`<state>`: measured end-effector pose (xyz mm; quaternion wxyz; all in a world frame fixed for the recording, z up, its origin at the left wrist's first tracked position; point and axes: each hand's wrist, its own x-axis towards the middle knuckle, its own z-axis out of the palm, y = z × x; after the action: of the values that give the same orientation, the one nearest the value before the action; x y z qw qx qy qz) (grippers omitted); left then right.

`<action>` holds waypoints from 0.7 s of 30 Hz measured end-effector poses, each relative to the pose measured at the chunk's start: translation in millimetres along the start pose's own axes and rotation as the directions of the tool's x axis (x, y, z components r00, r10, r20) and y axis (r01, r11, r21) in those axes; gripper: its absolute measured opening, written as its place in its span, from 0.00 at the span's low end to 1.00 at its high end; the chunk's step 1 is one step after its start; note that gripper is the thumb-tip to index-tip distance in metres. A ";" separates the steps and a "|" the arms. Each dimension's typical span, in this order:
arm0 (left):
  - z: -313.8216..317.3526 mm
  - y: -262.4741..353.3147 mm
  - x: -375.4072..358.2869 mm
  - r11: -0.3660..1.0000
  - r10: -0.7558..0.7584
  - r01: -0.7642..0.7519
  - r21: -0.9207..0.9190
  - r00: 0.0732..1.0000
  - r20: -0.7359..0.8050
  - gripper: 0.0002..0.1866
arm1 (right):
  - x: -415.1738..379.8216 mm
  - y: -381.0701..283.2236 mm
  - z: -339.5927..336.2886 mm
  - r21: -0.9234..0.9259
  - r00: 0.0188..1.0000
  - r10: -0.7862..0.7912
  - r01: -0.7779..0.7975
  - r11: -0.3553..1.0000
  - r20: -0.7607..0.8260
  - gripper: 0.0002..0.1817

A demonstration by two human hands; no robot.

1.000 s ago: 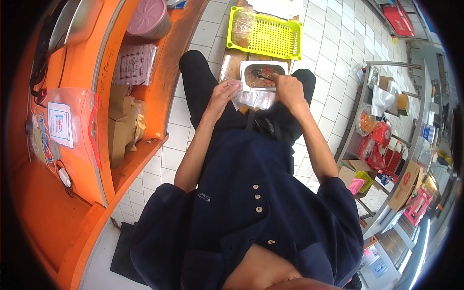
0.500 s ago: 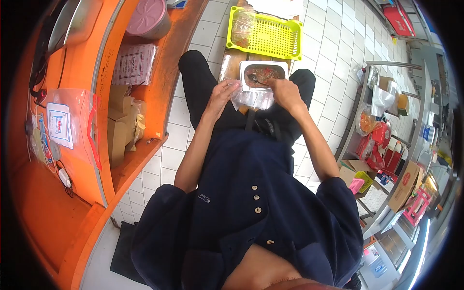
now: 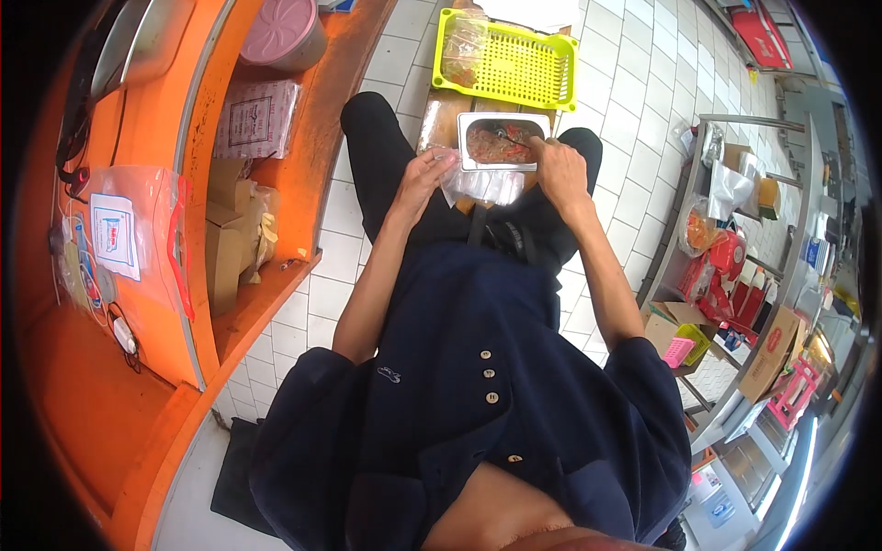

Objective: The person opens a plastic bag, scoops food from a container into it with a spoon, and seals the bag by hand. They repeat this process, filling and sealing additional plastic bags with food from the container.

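Observation:
A white-rimmed rectangular container (image 3: 504,117) with chunky reddish sauce (image 3: 493,148) sits between my knees. My right hand (image 3: 561,174) is closed at its right side around a spoon (image 3: 520,140), whose dark bowl end dips into the sauce; most of its handle is hidden by my fingers. My left hand (image 3: 422,186) pinches the edge of a clear plastic bag (image 3: 496,187) at the container's near left corner. The bag lies just below the container's near rim.
Beyond the container stands a yellow-green basket (image 3: 528,66) with filled clear bags (image 3: 464,53) at its left end. An orange shelf unit (image 3: 303,207) runs along the left, holding a pink-lidded tub (image 3: 281,35). A cluttered metal rack (image 3: 675,207) is at right.
My right hand has shifted slightly right, carrying the spoon from the left part of the sauce toward the container's right side. My left hand stays on the bag.

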<state>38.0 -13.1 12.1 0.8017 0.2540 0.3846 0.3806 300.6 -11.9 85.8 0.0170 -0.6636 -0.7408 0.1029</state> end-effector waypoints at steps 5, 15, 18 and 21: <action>-0.3 0.1 1.4 1.000 -0.007 0.007 0.016 1.000 0.003 0.15 | -1.9 -13.5 12.1 0.000 0.999 -0.037 0.037 0.999 -0.004 0.10; -0.2 -1.9 2.1 1.000 0.007 -0.008 -0.007 1.000 -0.021 0.16 | 3.6 -20.8 2.3 0.221 0.971 0.008 -0.062 0.973 0.239 0.13; -1.2 -0.2 3.2 1.000 -0.003 0.003 -0.001 1.000 0.000 0.16 | -0.3 -17.8 8.5 0.252 0.969 0.016 -0.080 0.964 0.248 0.11; 0.1 0.4 0.8 1.000 0.002 -0.001 0.011 1.000 -0.019 0.16 | -1.1 -6.4 4.2 0.376 0.968 0.022 -0.118 0.919 0.251 0.10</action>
<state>38.2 -12.2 12.1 0.7964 0.2551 0.3940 0.3815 293.7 -14.1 82.9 0.0541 -0.6560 -0.6777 0.3278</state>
